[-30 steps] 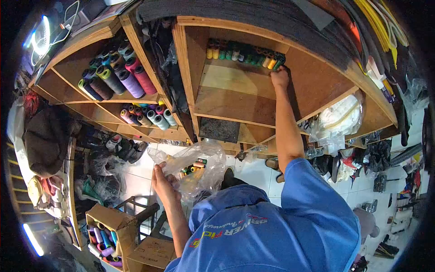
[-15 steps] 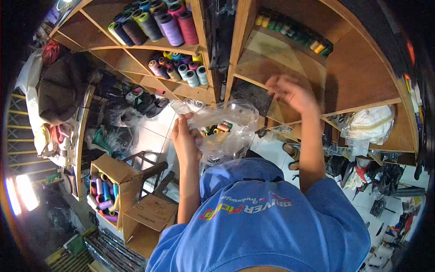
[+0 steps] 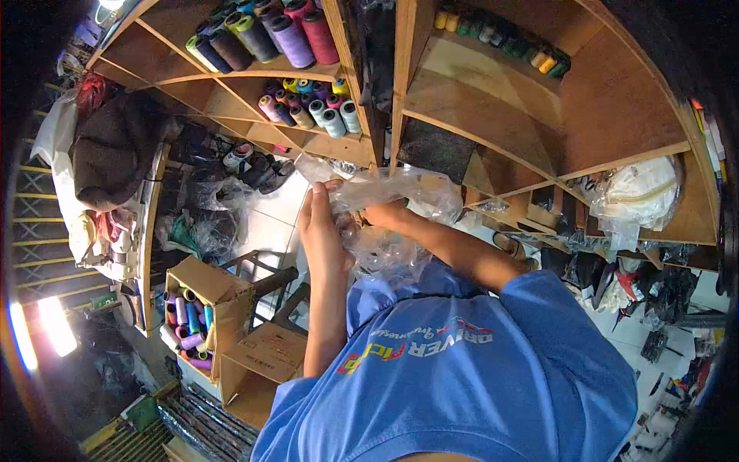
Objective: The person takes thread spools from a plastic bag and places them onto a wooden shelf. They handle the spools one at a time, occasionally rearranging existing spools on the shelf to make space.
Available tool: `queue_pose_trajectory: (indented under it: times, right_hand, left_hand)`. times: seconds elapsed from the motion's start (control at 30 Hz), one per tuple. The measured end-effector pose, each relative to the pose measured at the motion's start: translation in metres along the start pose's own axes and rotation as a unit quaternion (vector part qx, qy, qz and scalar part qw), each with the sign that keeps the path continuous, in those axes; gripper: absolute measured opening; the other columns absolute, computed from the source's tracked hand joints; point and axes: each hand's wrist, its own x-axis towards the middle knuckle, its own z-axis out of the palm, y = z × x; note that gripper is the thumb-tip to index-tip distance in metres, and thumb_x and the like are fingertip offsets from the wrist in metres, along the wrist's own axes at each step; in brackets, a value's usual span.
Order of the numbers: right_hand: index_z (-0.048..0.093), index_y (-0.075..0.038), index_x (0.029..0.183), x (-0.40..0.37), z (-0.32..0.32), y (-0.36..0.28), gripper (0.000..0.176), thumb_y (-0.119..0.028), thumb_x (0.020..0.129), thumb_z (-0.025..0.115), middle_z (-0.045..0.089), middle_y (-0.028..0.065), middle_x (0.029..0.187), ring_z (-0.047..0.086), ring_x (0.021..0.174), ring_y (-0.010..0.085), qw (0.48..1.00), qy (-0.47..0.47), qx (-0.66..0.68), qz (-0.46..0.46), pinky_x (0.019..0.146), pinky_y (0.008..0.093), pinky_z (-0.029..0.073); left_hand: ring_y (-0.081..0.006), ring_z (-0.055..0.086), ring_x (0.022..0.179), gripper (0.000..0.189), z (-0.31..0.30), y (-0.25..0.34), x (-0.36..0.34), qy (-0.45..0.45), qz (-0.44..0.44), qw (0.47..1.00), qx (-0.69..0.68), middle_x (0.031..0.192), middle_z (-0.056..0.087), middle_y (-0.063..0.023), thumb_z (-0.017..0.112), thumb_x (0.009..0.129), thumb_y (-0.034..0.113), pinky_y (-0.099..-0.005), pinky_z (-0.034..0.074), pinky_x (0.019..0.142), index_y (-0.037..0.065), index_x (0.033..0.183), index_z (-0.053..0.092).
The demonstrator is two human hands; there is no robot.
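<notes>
My left hand (image 3: 319, 227) is closed on the edge of a clear plastic bag (image 3: 400, 250), holding it up in front of my body. My right hand (image 3: 383, 213) reaches into the bag from the right, with its fingers mostly hidden by the crinkled plastic and by the hand itself. What those fingers touch does not show. On the shelf above stands a row of small thread spools (image 3: 504, 50), in yellow, green and dark colours.
Large thread cones (image 3: 291, 46) and smaller cones (image 3: 317, 110) fill shelf compartments at upper left. A cardboard box (image 3: 202, 285) of colourful cones stands at left near a stool (image 3: 265, 277). A bag with white contents (image 3: 639, 189) sits on the right shelf.
My right hand has come down and left from in front of the shelf into the plastic bag. My left hand keeps its hold on the bag. The view has shifted slightly.
</notes>
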Motion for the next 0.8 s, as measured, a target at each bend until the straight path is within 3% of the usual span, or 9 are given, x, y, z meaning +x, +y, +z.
queue_pose_trajectory:
  times: [0.13, 0.17, 0.2, 0.3, 0.37, 0.47, 0.5, 0.77, 0.8]
  right_hand:
    - [0.060, -0.010, 0.110, 0.005, 0.045, 0.011, 0.040, -0.032, 0.077, 0.061, 0.061, 0.0177, 0.108, 0.056, 0.102, 0.0362, 0.987, 0.027, 0.160, -0.004, 0.087, 0.0481, 0.042]
    - [0.059, -0.011, 0.113, 0.008, 0.053, 0.009, 0.044, -0.035, 0.077, 0.061, 0.059, 0.0170, 0.112, 0.054, 0.106, 0.0357, 0.990, -0.008, 0.141, 0.018, 0.092, 0.0473, 0.039]
    - [0.058, -0.012, 0.115, 0.012, 0.061, 0.006, 0.048, -0.039, 0.076, 0.061, 0.058, 0.0163, 0.116, 0.052, 0.110, 0.0353, 0.991, -0.043, 0.120, 0.037, 0.096, 0.0465, 0.037]
    - [0.059, -0.009, 0.100, -0.002, 0.021, -0.027, 0.032, -0.031, 0.077, 0.061, 0.061, 0.0157, 0.103, 0.056, 0.093, 0.0295, 0.987, 0.114, 0.107, -0.031, 0.081, 0.0434, 0.041]
    - [0.054, -0.009, 0.122, 0.000, 0.036, -0.015, 0.055, -0.032, 0.073, 0.062, 0.057, 0.0158, 0.120, 0.056, 0.107, 0.0323, 0.984, 0.000, 0.177, -0.031, 0.092, 0.0419, 0.042]
    - [0.060, -0.005, 0.110, -0.016, -0.068, -0.043, 0.046, -0.028, 0.070, 0.064, 0.066, 0.0157, 0.097, 0.064, 0.083, 0.0311, 0.942, -0.235, 0.238, 0.027, 0.073, 0.0399, 0.049]
    - [0.061, -0.001, 0.100, -0.023, -0.056, -0.032, 0.040, -0.025, 0.068, 0.066, 0.066, 0.0150, 0.079, 0.063, 0.065, 0.0296, 0.947, -0.175, 0.268, 0.007, 0.061, 0.0396, 0.048]
    - [0.058, -0.004, 0.112, -0.064, -0.184, -0.024, 0.042, -0.022, 0.075, 0.064, 0.066, 0.0152, 0.093, 0.064, 0.080, 0.0232, 0.948, -0.028, 0.315, -0.050, 0.073, 0.0325, 0.050]
    - [0.055, -0.005, 0.118, -0.068, -0.208, -0.021, 0.043, -0.020, 0.078, 0.062, 0.064, 0.0143, 0.098, 0.064, 0.082, 0.0214, 0.948, -0.083, 0.308, -0.011, 0.075, 0.0310, 0.049]
  left_hand:
    - [-0.0063, 0.035, 0.039, 0.032, 0.003, 0.004, -0.010, 0.000, 0.007, 1.000, 0.009, 0.057, 0.045, 0.0010, 0.046, 0.095, 0.036, -0.0214, 0.028, 0.036, 0.006, 0.095, 0.058]
    - [-0.0064, 0.045, 0.053, 0.033, -0.002, 0.002, -0.009, -0.023, -0.009, 1.000, 0.011, 0.075, 0.055, -0.0022, 0.044, 0.096, 0.035, -0.0199, 0.034, 0.043, 0.004, 0.095, 0.057]
    - [-0.0063, 0.044, 0.052, 0.033, 0.001, 0.003, -0.012, -0.019, 0.000, 0.999, 0.027, 0.073, 0.054, -0.0020, 0.044, 0.096, 0.035, -0.0198, 0.033, 0.043, 0.004, 0.095, 0.057]
    - [-0.0060, 0.042, 0.048, 0.033, -0.004, 0.004, -0.008, -0.024, 0.008, 0.999, 0.034, 0.065, 0.050, -0.0009, 0.044, 0.095, 0.035, -0.0198, 0.030, 0.040, 0.005, 0.096, 0.057]
    - [-0.0063, 0.039, 0.045, 0.034, -0.012, 0.004, -0.001, -0.005, 0.002, 0.999, 0.034, 0.061, 0.047, -0.0003, 0.044, 0.095, 0.037, -0.0198, 0.027, 0.039, 0.006, 0.096, 0.057]
    - [-0.0070, 0.034, 0.039, 0.035, -0.016, 0.001, 0.009, 0.078, 0.001, 0.996, 0.035, 0.050, 0.039, 0.0012, 0.047, 0.093, 0.039, -0.0208, 0.027, 0.036, 0.007, 0.098, 0.058]
    - [-0.0072, 0.034, 0.039, 0.034, -0.023, -0.002, 0.013, 0.044, 0.003, 0.999, 0.025, 0.051, 0.039, 0.0011, 0.047, 0.093, 0.040, -0.0216, 0.028, 0.036, 0.008, 0.098, 0.058]
    - [-0.0078, 0.033, 0.036, 0.035, -0.011, -0.014, 0.031, 0.010, -0.014, 1.000, 0.017, 0.047, 0.036, 0.0026, 0.048, 0.093, 0.041, -0.0229, 0.025, 0.034, 0.008, 0.097, 0.057]
    - [-0.0076, 0.032, 0.036, 0.035, -0.008, -0.014, 0.033, 0.004, -0.011, 1.000, 0.018, 0.047, 0.035, 0.0026, 0.048, 0.093, 0.041, -0.0229, 0.025, 0.034, 0.008, 0.097, 0.057]
